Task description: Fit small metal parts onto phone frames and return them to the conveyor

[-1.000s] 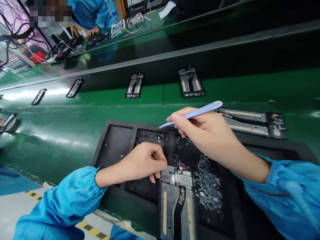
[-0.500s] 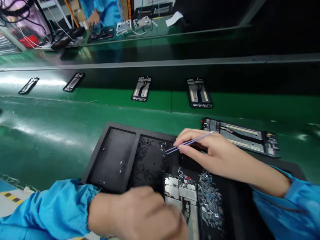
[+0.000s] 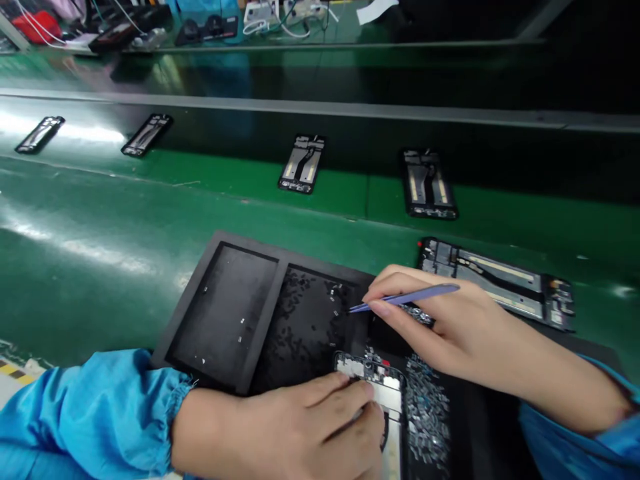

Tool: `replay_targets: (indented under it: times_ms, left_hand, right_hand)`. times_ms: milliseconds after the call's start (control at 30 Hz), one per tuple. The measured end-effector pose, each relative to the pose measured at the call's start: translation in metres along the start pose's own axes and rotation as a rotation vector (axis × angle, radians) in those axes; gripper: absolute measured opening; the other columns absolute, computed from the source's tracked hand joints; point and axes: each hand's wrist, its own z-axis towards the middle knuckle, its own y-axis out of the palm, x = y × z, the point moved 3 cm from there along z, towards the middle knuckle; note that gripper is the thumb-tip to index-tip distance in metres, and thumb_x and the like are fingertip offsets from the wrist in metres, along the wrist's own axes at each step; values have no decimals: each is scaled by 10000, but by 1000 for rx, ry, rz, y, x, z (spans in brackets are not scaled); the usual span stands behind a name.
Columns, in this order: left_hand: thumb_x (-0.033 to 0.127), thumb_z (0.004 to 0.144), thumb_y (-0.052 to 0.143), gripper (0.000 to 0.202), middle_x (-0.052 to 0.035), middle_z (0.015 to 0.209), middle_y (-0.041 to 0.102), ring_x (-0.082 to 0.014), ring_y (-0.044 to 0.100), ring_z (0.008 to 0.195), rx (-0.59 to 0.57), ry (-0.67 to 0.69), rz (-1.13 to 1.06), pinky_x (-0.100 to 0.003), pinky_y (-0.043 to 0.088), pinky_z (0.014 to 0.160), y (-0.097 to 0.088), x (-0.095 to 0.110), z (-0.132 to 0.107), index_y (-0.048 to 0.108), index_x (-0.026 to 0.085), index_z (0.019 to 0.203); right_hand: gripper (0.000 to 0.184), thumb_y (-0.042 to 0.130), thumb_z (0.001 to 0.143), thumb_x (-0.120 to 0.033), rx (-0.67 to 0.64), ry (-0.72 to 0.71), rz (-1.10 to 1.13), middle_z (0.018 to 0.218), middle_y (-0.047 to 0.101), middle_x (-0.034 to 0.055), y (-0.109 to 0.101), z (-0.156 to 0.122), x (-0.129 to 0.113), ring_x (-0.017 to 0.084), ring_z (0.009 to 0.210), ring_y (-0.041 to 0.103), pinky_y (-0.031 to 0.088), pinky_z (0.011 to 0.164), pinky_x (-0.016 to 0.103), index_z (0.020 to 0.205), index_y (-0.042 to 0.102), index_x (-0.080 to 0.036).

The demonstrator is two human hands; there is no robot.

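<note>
My right hand (image 3: 450, 327) pinches lilac tweezers (image 3: 405, 298), their tips hanging over the middle compartment of a black foam tray (image 3: 220, 320) that holds tiny dark parts. My left hand (image 3: 300, 430) lies on the top end of an opened phone frame (image 3: 380, 393), fingers curled over its circuit board at the lower edge of the view. To the right of that frame, a compartment holds a heap of small silvery parts (image 3: 425, 407).
Another opened phone frame (image 3: 500, 280) lies just beyond my right hand on the green conveyor belt (image 3: 100, 227). Several more frames ride the belt farther back, such as one (image 3: 303, 163) and another (image 3: 427, 183). A far bench carries cables and devices (image 3: 210, 27).
The view has tilted down and closer. My left hand slid down onto the phone frame's top end. My right hand lowered the tweezers from above the tray to just over the middle compartment.
</note>
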Motion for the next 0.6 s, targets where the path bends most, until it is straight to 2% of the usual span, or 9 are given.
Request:
replay_targets:
  times_ms: [167, 333, 433, 533, 600]
  left_hand:
    - [313, 985, 519, 285, -92, 1176, 711, -297, 661, 1120, 66, -55, -62, -431, 504, 1047, 0, 1, 1, 762, 205, 1089]
    - [298, 969, 528, 258, -107, 1136, 719, -283, 670, 1078, 142, -104, -136, -416, 510, 1032, 3, 2, 1, 757, 184, 1005]
    - [272, 930, 575, 194, -107, 1049, 728, -272, 679, 1012, 229, -147, -160, -411, 527, 1004, 6, 2, 2, 738, 173, 893]
    - [258, 907, 576, 193, -99, 969, 720, -246, 671, 946, 294, -247, -191, -392, 556, 931, 8, 2, 3, 698, 175, 782]
    - [236, 903, 548, 214, -91, 907, 703, -220, 655, 877, 276, -333, -220, -369, 571, 832, 8, 0, 4, 681, 173, 748]
  right_hand:
    - [123, 503, 986, -237, -18, -7, -16, 882, 698, 50, 0, 1, 0, 186, 729, 689, 531, 653, 315, 947, 620, -236]
    - [128, 503, 982, -235, -16, -31, -33, 882, 710, 52, 1, 2, -2, 202, 744, 706, 530, 652, 332, 927, 618, -247]
    - [145, 498, 978, -227, -28, -38, -42, 874, 708, 49, 0, 5, -6, 194, 714, 702, 523, 625, 323, 907, 625, -230]
    - [165, 481, 984, -212, -27, -48, -71, 864, 698, 47, -1, 6, -9, 176, 698, 694, 516, 621, 302, 910, 628, -208]
    - [162, 474, 994, -220, -33, -57, -97, 859, 686, 44, -1, 6, -9, 160, 692, 685, 508, 618, 289, 923, 618, -198]
